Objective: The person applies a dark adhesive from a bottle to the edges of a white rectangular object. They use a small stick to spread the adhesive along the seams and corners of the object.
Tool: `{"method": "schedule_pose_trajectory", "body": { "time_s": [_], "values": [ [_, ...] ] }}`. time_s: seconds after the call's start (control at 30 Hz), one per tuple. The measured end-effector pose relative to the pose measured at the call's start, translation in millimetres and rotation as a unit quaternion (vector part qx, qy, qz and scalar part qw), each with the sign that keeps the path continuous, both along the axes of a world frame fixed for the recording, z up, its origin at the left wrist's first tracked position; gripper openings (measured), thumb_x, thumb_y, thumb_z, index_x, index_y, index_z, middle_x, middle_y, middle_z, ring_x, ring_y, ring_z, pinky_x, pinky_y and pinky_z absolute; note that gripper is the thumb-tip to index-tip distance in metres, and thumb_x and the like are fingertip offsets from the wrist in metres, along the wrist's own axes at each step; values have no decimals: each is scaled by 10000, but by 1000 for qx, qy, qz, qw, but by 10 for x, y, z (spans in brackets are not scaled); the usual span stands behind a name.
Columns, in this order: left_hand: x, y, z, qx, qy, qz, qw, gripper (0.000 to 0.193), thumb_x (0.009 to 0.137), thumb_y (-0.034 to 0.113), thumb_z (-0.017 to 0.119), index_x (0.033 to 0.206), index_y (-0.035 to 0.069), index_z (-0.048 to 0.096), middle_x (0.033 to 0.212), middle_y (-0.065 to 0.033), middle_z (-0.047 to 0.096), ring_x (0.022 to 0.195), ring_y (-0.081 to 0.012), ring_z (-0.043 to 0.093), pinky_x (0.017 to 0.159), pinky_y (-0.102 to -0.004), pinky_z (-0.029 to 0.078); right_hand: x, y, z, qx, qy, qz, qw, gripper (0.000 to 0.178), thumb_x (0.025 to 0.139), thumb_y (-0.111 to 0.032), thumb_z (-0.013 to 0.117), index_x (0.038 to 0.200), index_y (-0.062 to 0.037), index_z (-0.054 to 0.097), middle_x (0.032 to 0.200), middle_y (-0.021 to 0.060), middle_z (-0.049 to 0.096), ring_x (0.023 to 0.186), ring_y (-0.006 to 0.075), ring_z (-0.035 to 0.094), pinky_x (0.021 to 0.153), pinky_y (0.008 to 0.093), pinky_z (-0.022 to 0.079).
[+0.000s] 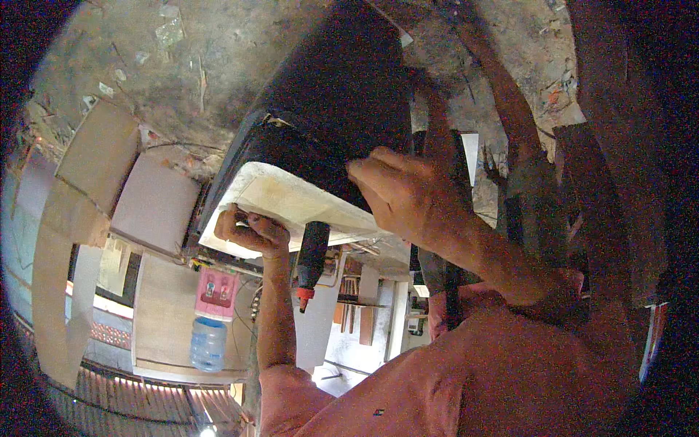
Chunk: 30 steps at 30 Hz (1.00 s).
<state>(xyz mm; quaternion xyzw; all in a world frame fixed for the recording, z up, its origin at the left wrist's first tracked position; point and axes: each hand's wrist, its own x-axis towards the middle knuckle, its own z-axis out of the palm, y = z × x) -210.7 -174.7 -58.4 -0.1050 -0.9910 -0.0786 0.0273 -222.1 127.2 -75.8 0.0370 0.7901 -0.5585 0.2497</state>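
Note:
A large dark block [328,102] with a black covering fills the upper middle, and a cream panel [284,188] faces its near end. Against the panel's left part rests my left hand [253,229], its fingers curled; whatever they may hold is hidden. My right hand [397,188] is closed in front of the black covering near the panel's right edge, thumb and fingers pressed together. I cannot make out what is pinched there. Between the two hands, a black bottle-shaped thing [313,255] with a red collar and narrow tip juts from the panel's edge, touched by neither hand.
The room appears upside down. Stained concrete floor [182,80] with scraps spans the top. Pale boards [156,189] stand at left, above a pink dispenser [216,293] with a blue water bottle [209,344]. At upper right are bare legs [506,95] and grey-green shorts [539,193]; whose is unclear.

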Motion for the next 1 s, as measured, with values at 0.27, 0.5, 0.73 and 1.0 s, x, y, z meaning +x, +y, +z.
{"method": "schedule_pose_trajectory", "body": {
  "time_s": [0.27,0.5,0.73,1.0],
  "values": [
    [12,1,36,0,-5,-2,1000,385,991,304,444,1187,-26,481,1060,-163,438,978,-277,422,864,-417,363,-83,24,32,22,32,11,999,57,824,-85,665,858,-128,680,713,39,611,700,258,639,1116,632,182],
    [34,-17,15,19,-9,4,1000,385,998,299,436,1181,-38,475,1064,-162,434,988,-278,426,882,-412,364,-120,-26,29,12,21,-20,1000,39,825,-101,679,862,-111,683,720,42,615,718,250,649,1100,601,238],
    [43,-16,18,11,-9,12,1000,398,991,320,444,1174,-33,475,1051,-158,429,981,-271,423,868,-416,370,-157,-27,46,6,-6,-19,1000,38,830,-105,680,865,-90,678,752,62,636,713,280,655,1012,538,348],
    [59,-33,7,43,-19,24,999,362,972,256,447,1168,-47,476,1046,-165,439,967,-280,427,872,-422,365,-199,9,93,-5,-48,-5,999,82,842,-90,653,910,-49,672,789,127,634,742,334,653,767,430,517]
  ]
}}
